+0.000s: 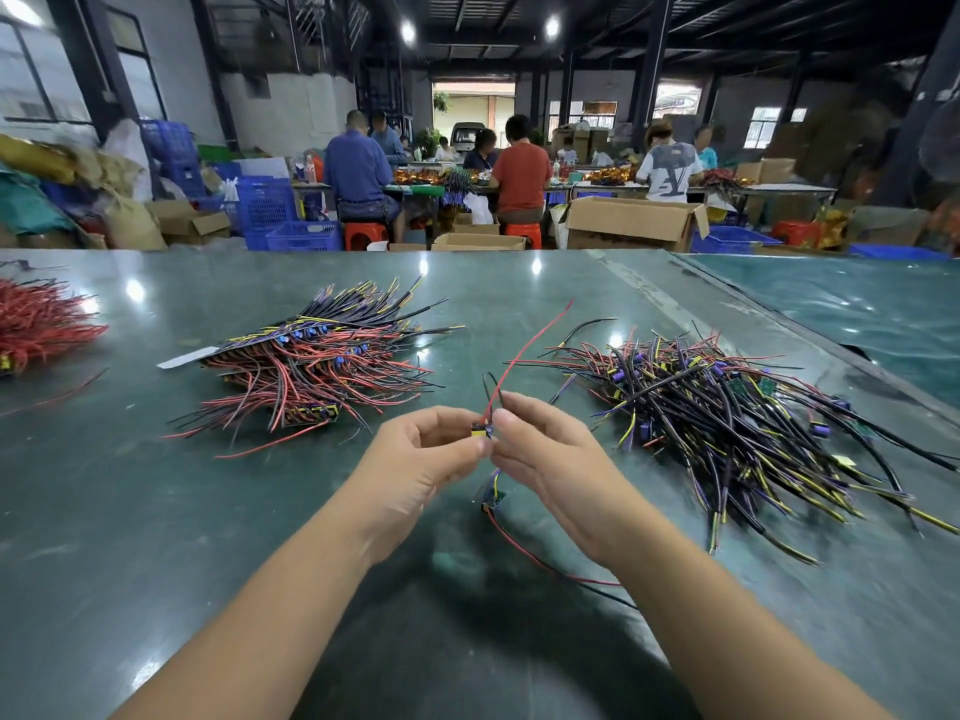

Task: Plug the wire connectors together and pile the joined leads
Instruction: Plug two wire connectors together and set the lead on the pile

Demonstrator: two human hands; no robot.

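Note:
My left hand and my right hand meet above the green table, both pinching a small yellow-and-black connector between their fingertips. A long red wire rises from it, with a black loop beside it. Under my hands hangs a small circuit piece with red and black leads trailing toward me. A pile of joined red-black leads lies at the left. To the right, loose black, yellow and purple leads lie in a heap.
A bundle of red wires lies at the far left edge. A white slip sticks out of the left pile. A second table adjoins on the right. Seated people, cardboard boxes and blue crates fill the background.

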